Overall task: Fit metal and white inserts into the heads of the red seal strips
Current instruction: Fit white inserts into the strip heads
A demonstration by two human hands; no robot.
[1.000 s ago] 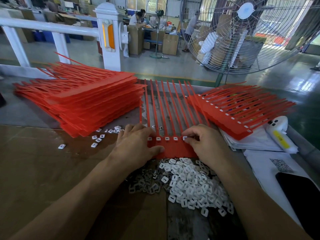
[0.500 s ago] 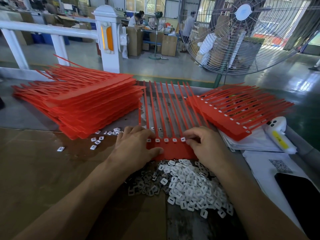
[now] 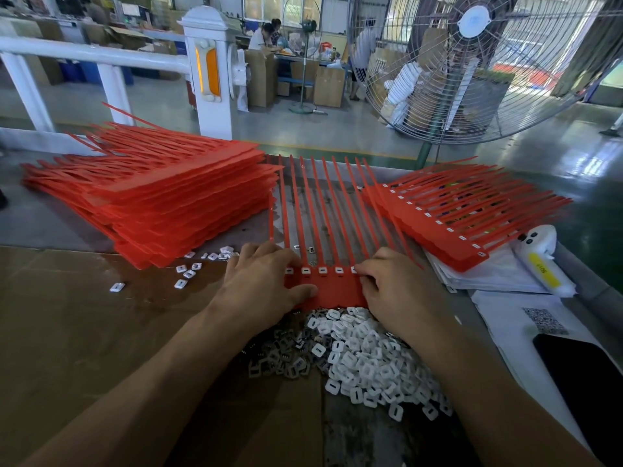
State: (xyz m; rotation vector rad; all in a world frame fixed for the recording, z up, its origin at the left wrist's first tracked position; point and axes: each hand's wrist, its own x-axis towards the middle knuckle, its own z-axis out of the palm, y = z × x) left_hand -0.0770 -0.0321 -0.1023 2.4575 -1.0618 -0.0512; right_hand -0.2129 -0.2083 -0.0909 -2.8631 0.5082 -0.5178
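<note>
A red sheet of joined seal strips [image 3: 332, 288] lies flat before me, its tails pointing away. White inserts [image 3: 322, 270] sit in several of its heads. My left hand [image 3: 266, 281] rests on the sheet's left end, thumb stretched along the red band. My right hand [image 3: 394, 284] has curled fingers at the sheet's right end, fingertips at a head by a white insert; what they pinch is hidden. A heap of white inserts [image 3: 367, 358] and darker metal inserts [image 3: 276, 358] lies just in front of the sheet.
A tall stack of red strip sheets [image 3: 161, 200] stands at the left, a smaller stack with inserts [image 3: 455, 217] at the right. Loose inserts [image 3: 188, 269] lie on brown cardboard [image 3: 84, 315]. Papers [image 3: 512, 315], a black phone [image 3: 586, 372] and a white device [image 3: 539, 261] lie at right.
Both hands stay on the sheet. The right hand's fingertips have shifted slightly right along the row of heads, where one more white insert shows.
</note>
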